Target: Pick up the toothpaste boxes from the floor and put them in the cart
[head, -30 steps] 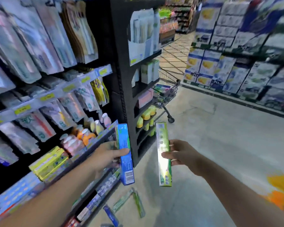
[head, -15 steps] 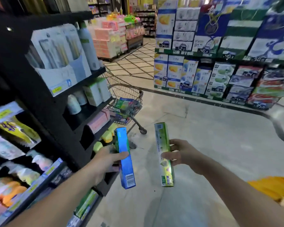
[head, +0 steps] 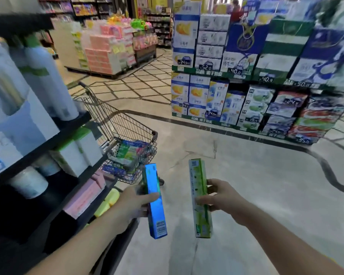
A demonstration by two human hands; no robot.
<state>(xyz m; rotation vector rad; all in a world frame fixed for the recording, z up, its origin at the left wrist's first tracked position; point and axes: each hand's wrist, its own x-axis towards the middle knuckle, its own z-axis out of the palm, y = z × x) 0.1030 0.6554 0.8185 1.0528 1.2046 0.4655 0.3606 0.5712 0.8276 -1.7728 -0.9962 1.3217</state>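
Supermarket aisle: black shelving (head: 68, 133) stocked with toiletries, stacked drink cartons (head: 216, 100) with price tags (head: 235, 71), a wire shopping cart (head: 125, 135), pallet displays (head: 107, 54) beyond.

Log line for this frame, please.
left hand: blue box | right hand: green box | cart: ahead, part-filled

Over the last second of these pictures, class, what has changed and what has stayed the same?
The view has swung up from the toothpaste shelves toward the aisle, and the wire cart now sits much closer, just ahead of the hands. The boxes left on the floor have gone out of view. Nothing was taken hold of or let go: the left hand still grips the blue box and the right hand the green box, both upright.
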